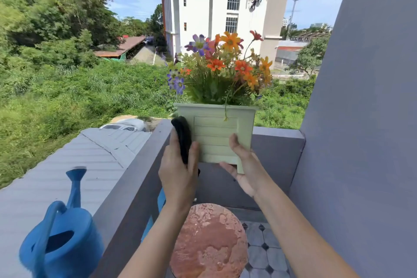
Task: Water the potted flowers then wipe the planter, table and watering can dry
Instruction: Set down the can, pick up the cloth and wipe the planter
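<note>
On the far left, a blue plastic watering can (pixel 61 239) with a long spout sits on the grey balcony ledge (pixel 126 189), well apart from the work and not yet wiped as far as one can judge. Moving right, the left hand (pixel 178 171) presses a dark folded cloth (pixel 183 140) flat against the left front edge of the pale green square plastic planter (pixel 216 135); its thumb and fingers are closed on the cloth, pinching it while the palm pushes it to the wall. The planter is lifted clear of everything, held up in front of the ledge, with its orange and purple flowers (pixel 225 63) standing upright above the rim. Below it, the round reddish mottled table (pixel 209 244) looks patchy, possibly wet, though I cannot tell for sure. To the right, the right hand (pixel 242 165) cups the planter's lower right corner, fingers spread under the base and thumb lying on the front face.

The step in hand seems to be drying the planter. To do it well, the right hand should carry the full weight and keep the pot level so soil and water stay inside. The cloth should travel in long strokes down each panel, following the grooves of the slatted front, then under the rim and the feet, where drops collect. Turning the pot a side at a time beats reaching round it blind
</note>
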`<state>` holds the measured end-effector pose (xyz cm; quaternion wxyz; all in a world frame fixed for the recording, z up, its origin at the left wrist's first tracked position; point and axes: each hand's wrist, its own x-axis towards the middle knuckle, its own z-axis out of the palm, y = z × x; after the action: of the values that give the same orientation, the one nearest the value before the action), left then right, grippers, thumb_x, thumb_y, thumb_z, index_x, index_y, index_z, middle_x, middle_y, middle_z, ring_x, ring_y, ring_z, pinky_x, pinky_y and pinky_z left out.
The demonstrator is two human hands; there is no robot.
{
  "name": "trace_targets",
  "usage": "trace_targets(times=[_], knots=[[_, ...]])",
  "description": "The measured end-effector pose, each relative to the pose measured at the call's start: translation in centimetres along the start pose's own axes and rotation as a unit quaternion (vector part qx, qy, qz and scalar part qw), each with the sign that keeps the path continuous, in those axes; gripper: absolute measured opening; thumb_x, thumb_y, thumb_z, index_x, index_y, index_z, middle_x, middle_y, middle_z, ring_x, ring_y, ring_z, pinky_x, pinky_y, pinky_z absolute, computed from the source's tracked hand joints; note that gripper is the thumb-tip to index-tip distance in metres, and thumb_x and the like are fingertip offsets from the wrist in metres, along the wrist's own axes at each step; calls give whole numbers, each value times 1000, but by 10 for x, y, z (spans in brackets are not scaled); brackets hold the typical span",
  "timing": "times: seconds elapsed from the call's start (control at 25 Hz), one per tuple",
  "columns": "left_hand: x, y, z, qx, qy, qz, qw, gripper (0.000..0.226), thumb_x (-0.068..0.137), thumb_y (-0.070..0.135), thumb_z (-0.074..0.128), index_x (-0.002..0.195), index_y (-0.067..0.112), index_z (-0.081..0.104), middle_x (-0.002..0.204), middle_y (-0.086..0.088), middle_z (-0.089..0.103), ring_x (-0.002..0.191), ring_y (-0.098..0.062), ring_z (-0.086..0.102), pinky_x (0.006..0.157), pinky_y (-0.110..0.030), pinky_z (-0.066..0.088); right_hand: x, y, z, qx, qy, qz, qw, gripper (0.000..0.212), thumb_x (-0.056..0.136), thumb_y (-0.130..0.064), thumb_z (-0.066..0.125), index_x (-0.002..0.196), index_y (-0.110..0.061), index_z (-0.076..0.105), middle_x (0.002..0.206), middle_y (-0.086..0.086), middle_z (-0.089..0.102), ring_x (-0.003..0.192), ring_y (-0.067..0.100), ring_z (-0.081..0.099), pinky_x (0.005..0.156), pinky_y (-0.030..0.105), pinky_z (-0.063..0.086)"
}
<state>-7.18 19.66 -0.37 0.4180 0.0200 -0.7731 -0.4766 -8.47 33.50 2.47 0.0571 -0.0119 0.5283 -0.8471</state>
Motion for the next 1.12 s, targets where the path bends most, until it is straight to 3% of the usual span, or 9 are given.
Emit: trace_targets(times=[0.2,0.32,0.4,0.52,0.68,0.8,0.88,0.96,1.12], knots=[[-2,-1,-6,71,-25,146,986,49,94,39,39,141,24,36,104,-16,67,91,-33,62,71,-31,44,-1,7,-14,29,-10,17,999,60,66,-40,67,122,-20,55,115,-1,66,98,20,67,58,20,57],[24,20,-15,10,-47,204,978,45,94,34,44,139,29,39,134,-8,56,118,-14,52,91,-15,38,-2,7,-17,77,-45,2,996,53,69,-37,63,117,-15,56,99,2,73,87,20,71,72,31,60],[43,35,-18,-39,-75,203,976,46,93,34,46,138,35,39,146,0,41,127,-1,43,93,-8,34,-1,5,-16,90,-55,-4,994,49,70,-36,62,114,-14,57,95,2,75,88,19,71,71,33,61],[33,26,-17,5,-103,234,967,43,92,33,46,134,40,43,151,-11,36,125,-10,50,82,-19,43,1,0,-20,86,-57,-18,994,41,75,-35,57,109,-13,60,94,3,75,88,19,71,67,32,60],[-18,-15,-16,117,-118,277,946,35,96,28,35,128,36,47,142,-26,42,102,-30,68,54,-21,43,1,-11,-27,45,-72,-35,996,29,84,-31,51,105,-15,62,89,-4,76,84,11,71,64,26,59],[1,-1,-10,149,-90,257,950,35,96,24,43,129,35,46,142,-27,42,97,-36,69,48,-27,47,0,-3,-28,21,-73,-29,997,41,79,-34,55,115,-13,59,96,-2,75,92,15,70,76,32,60],[16,12,-6,147,-44,245,957,47,89,13,56,130,34,46,145,-27,37,106,-38,65,50,-32,51,0,6,-28,7,-72,-19,997,50,77,-36,57,121,-14,56,102,-1,74,99,19,68,85,38,57],[13,11,-6,145,-34,275,950,37,96,18,47,129,34,47,146,-23,31,109,-38,64,53,-31,51,-1,8,-32,10,-80,-9,997,49,77,-38,56,121,-15,57,103,-2,73,99,19,67,87,39,55],[-13,-14,-17,77,-114,338,931,36,102,36,26,129,35,49,145,-19,32,109,-24,64,70,-14,39,-2,-1,-44,33,-94,5,995,43,73,-41,59,106,-14,63,96,-1,76,89,15,71,69,31,60]])
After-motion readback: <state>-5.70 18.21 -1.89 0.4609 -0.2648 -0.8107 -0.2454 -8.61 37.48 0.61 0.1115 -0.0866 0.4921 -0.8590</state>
